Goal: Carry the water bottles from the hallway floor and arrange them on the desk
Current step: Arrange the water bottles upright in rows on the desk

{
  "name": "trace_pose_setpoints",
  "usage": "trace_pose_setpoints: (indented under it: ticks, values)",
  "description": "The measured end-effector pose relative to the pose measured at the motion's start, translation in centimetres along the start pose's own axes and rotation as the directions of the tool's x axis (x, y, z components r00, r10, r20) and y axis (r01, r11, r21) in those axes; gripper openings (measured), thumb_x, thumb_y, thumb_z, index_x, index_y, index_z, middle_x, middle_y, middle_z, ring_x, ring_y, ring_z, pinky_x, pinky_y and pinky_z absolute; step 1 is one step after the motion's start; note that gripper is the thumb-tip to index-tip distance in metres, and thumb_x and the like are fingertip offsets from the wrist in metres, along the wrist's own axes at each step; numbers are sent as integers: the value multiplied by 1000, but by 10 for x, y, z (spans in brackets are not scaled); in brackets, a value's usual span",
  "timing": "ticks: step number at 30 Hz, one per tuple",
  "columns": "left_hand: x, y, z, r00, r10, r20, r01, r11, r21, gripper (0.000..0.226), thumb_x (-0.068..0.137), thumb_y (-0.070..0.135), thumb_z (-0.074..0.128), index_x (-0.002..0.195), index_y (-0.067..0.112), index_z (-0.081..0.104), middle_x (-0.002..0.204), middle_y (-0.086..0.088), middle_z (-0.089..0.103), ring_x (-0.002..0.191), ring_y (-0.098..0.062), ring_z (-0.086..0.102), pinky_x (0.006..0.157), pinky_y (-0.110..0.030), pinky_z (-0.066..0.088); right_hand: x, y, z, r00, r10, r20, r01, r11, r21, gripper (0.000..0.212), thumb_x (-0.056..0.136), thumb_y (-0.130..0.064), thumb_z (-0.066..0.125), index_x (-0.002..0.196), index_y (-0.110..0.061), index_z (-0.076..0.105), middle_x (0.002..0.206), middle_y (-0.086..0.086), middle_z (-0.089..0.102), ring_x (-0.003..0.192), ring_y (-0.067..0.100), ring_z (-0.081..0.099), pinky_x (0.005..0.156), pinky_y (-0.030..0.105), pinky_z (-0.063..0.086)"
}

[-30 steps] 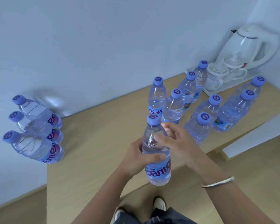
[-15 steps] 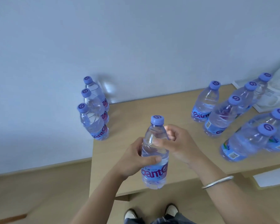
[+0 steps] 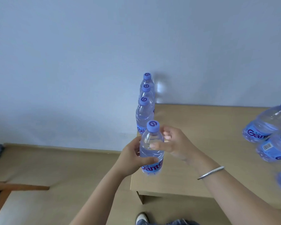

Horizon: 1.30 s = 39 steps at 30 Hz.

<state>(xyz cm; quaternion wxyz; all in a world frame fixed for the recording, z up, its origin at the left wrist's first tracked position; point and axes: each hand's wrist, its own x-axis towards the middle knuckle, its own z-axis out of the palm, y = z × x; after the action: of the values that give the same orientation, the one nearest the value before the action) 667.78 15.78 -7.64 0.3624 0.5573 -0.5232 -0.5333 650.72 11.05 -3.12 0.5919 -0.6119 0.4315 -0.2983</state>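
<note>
Both hands, left point(image 3: 133, 158) and right point(image 3: 173, 143), gripped 1 bottle point(image 3: 151, 150) over desk point(image 3: 201, 127); row of 3 point(image 3: 144, 111) placed, more at right point(image 3: 264, 122); this one left to set.

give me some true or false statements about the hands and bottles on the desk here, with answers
1. Both hands grip the held bottle. True: the left hand and right hand wrap around it.
2. The held bottle has no cap. False: a purple cap is on it.
3. Three bottles stand in a row at the desk's left edge. True.
4. The row's bottles lie on their sides. False: they stand upright.
5. A bracelet is on the left wrist. False: it is on the right wrist.
6. More bottles sit at the right of the desk. True.
</note>
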Motion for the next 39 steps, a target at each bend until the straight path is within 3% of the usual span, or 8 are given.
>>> trace_pose_setpoints:
  ticks: [5, 7, 15, 20, 23, 29, 35, 39]
  values:
    - [12, -13, -18, 999, 10, -48, -10, 1000, 2, 56, 56, 21, 84, 106, 31, 60, 98, 11, 71, 91, -11, 68, 73, -21, 53, 21, -4, 12, 998, 40, 42, -38, 997, -62, 43, 70, -3, 79, 109, -9, 62, 111, 8, 69, 108, 21, 63, 99, 37, 48]
    - [18, -16, -22, 998, 15, -68, -15, 1000, 4, 60, 56, 22, 84, 109, 33, 59, 101, 14, 71, 92, -8, 67, 73, -19, 52, 28, -3, 15, 997, 55, 50, -52, 997, -65, 44, 71, 1, 76, 112, -7, 61, 114, 9, 68, 110, 20, 62, 101, 40, 46]
    - [36, -30, -29, 994, 66, -92, -61, 997, 52, 63, 60, 13, 85, 110, 40, 57, 99, 24, 68, 90, 5, 63, 73, -6, 45, 43, 6, 19, 997, 59, 52, -52, 989, -136, 48, 74, 3, 73, 117, -11, 59, 116, 4, 67, 111, 14, 62, 100, 35, 47]
    - [45, -33, -30, 993, 71, -93, -68, 997, 39, 63, 60, 13, 86, 108, 42, 57, 98, 24, 69, 89, 5, 64, 72, -6, 45, 50, 9, 18, 997, 54, 47, -46, 987, -157, 46, 75, 3, 71, 117, -10, 60, 114, -1, 68, 107, 6, 63, 86, 14, 47]
    - [50, -34, -30, 993, 73, -98, -69, 997, 39, 63, 60, 13, 86, 108, 42, 57, 98, 22, 69, 88, 5, 64, 72, -6, 45, 54, 9, 15, 998, 52, 31, -47, 987, -156, 44, 76, 5, 70, 116, -10, 60, 112, -1, 68, 103, 3, 63, 83, 10, 45]
    - [61, -34, -30, 994, 50, -101, -47, 998, 31, 67, 59, 14, 87, 109, 42, 52, 106, 16, 67, 94, -2, 64, 76, -12, 49, 60, 8, 12, 999, 43, 31, -37, 985, -168, 44, 78, 3, 69, 116, -16, 59, 107, -14, 67, 97, -9, 62, 76, 5, 43]
    - [68, -37, -29, 991, 22, -136, -19, 1000, 21, 65, 56, 15, 89, 101, 36, 48, 107, 13, 64, 97, -8, 64, 80, -22, 53, 65, 8, 10, 1000, 15, -11, -17, 964, -266, 44, 76, -6, 74, 103, -36, 58, 114, -9, 57, 103, -1, 59, 80, 4, 42]
    - [69, -37, -28, 990, 15, -142, -12, 1000, 17, 65, 56, 14, 89, 101, 37, 49, 107, 15, 64, 97, -5, 63, 81, -24, 53, 66, 5, 9, 1000, 14, -11, -16, 955, -297, 45, 74, -7, 75, 93, -43, 58, 101, -25, 57, 94, -19, 56, 77, 0, 41]
